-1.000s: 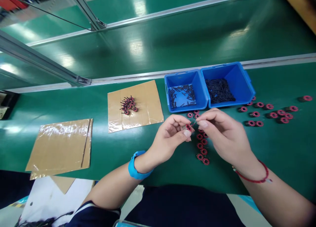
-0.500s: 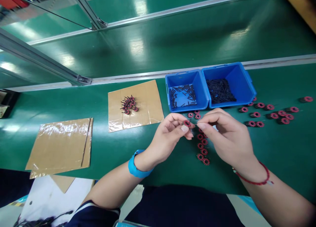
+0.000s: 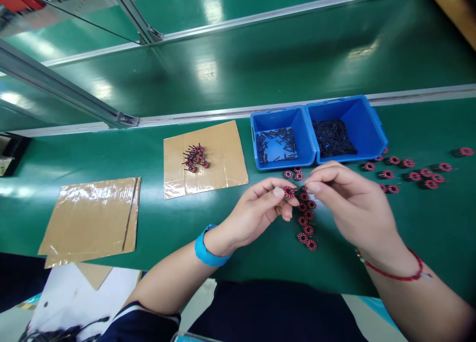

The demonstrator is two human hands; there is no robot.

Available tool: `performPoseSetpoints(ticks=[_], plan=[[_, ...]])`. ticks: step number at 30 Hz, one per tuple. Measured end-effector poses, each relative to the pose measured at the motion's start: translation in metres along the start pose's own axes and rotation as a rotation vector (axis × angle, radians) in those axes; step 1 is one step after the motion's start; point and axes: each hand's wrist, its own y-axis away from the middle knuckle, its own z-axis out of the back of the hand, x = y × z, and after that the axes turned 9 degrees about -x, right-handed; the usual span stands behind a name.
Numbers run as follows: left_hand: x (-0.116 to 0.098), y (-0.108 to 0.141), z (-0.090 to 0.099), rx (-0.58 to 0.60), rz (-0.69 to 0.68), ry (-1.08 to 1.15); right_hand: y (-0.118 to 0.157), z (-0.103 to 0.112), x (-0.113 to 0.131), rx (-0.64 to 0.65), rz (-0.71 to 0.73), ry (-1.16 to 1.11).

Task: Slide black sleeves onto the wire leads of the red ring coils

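Note:
My left hand (image 3: 256, 210), with a blue band at the wrist, pinches a small red-and-black wound stator (image 3: 289, 192) between thumb and index finger. Just right of it, my right hand (image 3: 349, 205) has its thumb and index finger pressed together beside the stator's wire side. Whatever is in that pinch is too small and hidden to make out. Below the hands, a column of several similar stators (image 3: 308, 230) lies on the green table. Past my fingers stand two blue bins: the left bin (image 3: 311, 151) has scattered short black tubes, the right bin (image 3: 366, 116) a thicker heap of black pieces (image 3: 334, 136).
A cardboard sheet (image 3: 223, 153) carries a cluster of stators with black tubes on their leads (image 3: 196, 156). More cardboard sheets (image 3: 92, 218) lie at the left. Several loose stators (image 3: 426, 173) are spread at the right. A metal rail (image 3: 201, 115) runs behind the bins.
My right hand has shifted slightly right, with its fingertips farther from the stator. The left hand has moved a little right and down, still pinching the stator.

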Motion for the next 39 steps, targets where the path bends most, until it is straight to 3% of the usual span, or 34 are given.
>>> performPoseSetpoints(ticks=[3,8,15,19,23,28,30,35,39], plan=[[0.0,-0.001,0.001,0.0,0.016,-0.003,-0.002,0.005,-0.004,-0.091,-0.045,-0.055],[0.003,-0.003,0.002,0.032,0.031,0.034,-0.002,0.001,-0.004,0.11,-0.132,0.008],[0.003,-0.001,0.002,0.037,0.081,-0.06,-0.006,0.0,0.008,0.243,0.055,0.138],[0.002,-0.002,0.003,-0.016,0.11,-0.119,-0.028,0.008,0.019,0.283,0.158,0.278],[0.002,-0.003,0.002,-0.06,0.093,-0.103,-0.067,0.004,0.02,0.261,0.178,0.539],[0.004,-0.004,0.002,-0.06,0.091,-0.088,-0.108,-0.028,0.014,0.662,0.362,1.283],[0.005,-0.004,0.002,-0.069,0.097,-0.088,-0.116,-0.043,0.014,0.783,0.384,1.467],[0.005,-0.004,0.003,-0.079,0.113,-0.078,-0.129,-0.066,0.008,0.903,0.288,1.579],[0.004,-0.004,0.003,-0.084,0.098,-0.063,-0.133,-0.069,0.0,0.943,0.253,1.569]])
